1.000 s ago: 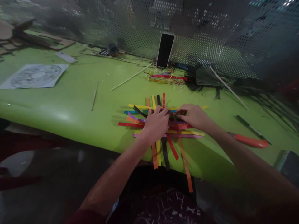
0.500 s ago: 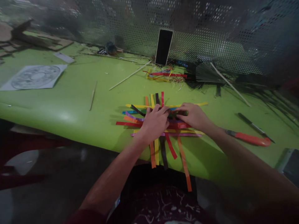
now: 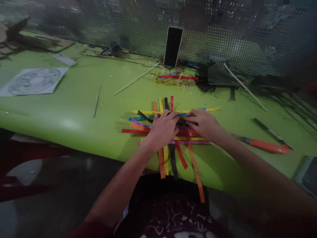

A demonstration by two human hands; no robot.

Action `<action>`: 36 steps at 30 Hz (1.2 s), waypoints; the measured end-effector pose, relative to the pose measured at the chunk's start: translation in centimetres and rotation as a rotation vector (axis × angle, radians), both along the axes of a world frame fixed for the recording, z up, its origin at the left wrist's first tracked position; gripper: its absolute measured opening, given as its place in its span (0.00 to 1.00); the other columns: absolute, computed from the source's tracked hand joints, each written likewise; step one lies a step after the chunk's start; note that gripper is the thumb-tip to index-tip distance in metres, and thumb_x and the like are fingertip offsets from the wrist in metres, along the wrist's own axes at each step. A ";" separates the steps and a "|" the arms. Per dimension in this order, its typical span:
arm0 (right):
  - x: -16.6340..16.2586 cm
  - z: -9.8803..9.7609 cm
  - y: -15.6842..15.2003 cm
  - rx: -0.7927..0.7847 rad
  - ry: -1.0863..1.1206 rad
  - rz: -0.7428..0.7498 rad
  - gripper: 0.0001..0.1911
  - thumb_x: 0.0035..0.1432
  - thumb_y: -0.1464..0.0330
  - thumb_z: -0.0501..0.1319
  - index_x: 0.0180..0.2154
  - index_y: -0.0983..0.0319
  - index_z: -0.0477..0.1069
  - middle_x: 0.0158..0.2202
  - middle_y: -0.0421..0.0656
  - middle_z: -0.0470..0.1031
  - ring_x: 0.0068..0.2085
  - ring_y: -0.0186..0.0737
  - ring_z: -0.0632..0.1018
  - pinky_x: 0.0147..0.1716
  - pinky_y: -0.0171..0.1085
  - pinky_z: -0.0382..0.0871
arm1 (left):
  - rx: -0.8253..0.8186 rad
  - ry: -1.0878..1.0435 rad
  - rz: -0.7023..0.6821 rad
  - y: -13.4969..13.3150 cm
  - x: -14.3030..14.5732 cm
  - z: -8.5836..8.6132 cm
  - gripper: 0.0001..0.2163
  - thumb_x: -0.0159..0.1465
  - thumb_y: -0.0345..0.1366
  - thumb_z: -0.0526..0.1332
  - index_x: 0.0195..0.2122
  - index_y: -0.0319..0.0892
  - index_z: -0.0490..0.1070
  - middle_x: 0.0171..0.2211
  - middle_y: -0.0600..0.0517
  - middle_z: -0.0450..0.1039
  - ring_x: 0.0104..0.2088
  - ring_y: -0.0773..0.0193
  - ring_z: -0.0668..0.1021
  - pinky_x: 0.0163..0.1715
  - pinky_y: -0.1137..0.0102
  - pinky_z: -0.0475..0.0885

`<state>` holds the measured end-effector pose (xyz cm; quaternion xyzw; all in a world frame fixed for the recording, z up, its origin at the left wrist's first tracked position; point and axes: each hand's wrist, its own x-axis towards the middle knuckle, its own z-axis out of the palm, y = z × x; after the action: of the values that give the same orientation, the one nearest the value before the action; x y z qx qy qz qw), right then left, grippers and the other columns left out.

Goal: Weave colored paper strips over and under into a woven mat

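Flat coloured strips cross each other in a loose weave on the green tabletop, among them a red strip, a yellow strip, a black strip and a long orange strip hanging past the front edge. My left hand rests over the middle of the weave, its fingers curled down and closed on the strips. Close to its right, my right hand has thumb and fingers pinched at the strips near the centre. Which strip lies between those fingertips is hidden.
To the right lie an orange-handled knife and a dark slim tool. A phone leans against the perforated metal panel. Behind the weave are strip scraps and thin sticks. A printed paper square lies left.
My right hand's fingers have shifted slightly and drawn together at the weave's centre; a blue strip end now shows above that hand. My left hand stays on the strips. The view has moved slightly.
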<state>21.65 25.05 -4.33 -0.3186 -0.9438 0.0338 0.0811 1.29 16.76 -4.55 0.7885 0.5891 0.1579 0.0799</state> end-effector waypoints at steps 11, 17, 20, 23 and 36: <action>-1.6 3.6 2.8 -0.199 -0.010 -0.075 0.09 0.62 0.69 0.62 0.38 0.59 0.83 0.37 0.46 0.84 0.39 0.46 0.80 0.40 0.42 0.70 | -0.024 0.012 0.002 0.0 -0.2 -0.2 0.16 0.73 0.33 0.55 0.58 0.42 0.74 0.65 0.46 0.69 0.62 0.45 0.67 0.58 0.44 0.67; -3.5 3.9 4.5 -0.373 -0.092 -0.063 0.06 0.55 0.72 0.66 0.35 0.61 0.81 0.32 0.42 0.83 0.33 0.40 0.79 0.32 0.37 0.66 | -0.023 0.009 0.004 0.1 -0.1 -0.2 0.15 0.73 0.33 0.54 0.56 0.41 0.75 0.62 0.45 0.71 0.61 0.45 0.68 0.57 0.44 0.68; -3.8 3.5 4.6 -0.388 -0.088 -0.077 0.06 0.53 0.74 0.66 0.34 0.61 0.81 0.32 0.42 0.83 0.33 0.40 0.79 0.32 0.36 0.66 | -0.024 0.011 0.002 0.0 -0.1 0.0 0.14 0.73 0.33 0.54 0.54 0.41 0.75 0.63 0.45 0.71 0.61 0.46 0.68 0.57 0.45 0.68; -3.7 3.2 4.5 -0.400 -0.073 -0.077 0.07 0.53 0.75 0.65 0.35 0.62 0.81 0.32 0.42 0.83 0.34 0.40 0.80 0.34 0.36 0.67 | -0.028 0.006 0.001 0.0 -0.1 0.1 0.13 0.74 0.34 0.54 0.53 0.41 0.76 0.64 0.46 0.70 0.61 0.46 0.68 0.58 0.46 0.68; -3.8 2.8 5.0 -0.434 -0.114 -0.050 0.08 0.51 0.78 0.61 0.32 0.60 0.73 0.31 0.42 0.79 0.33 0.39 0.77 0.33 0.34 0.66 | -0.027 0.036 0.003 0.0 0.0 0.1 0.14 0.74 0.34 0.53 0.54 0.40 0.75 0.63 0.45 0.70 0.61 0.45 0.68 0.57 0.45 0.68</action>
<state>17.80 30.05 -1.54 -0.3531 -0.9093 0.2161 -0.0420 1.25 16.77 -4.43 0.7892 0.5935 0.1360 0.0798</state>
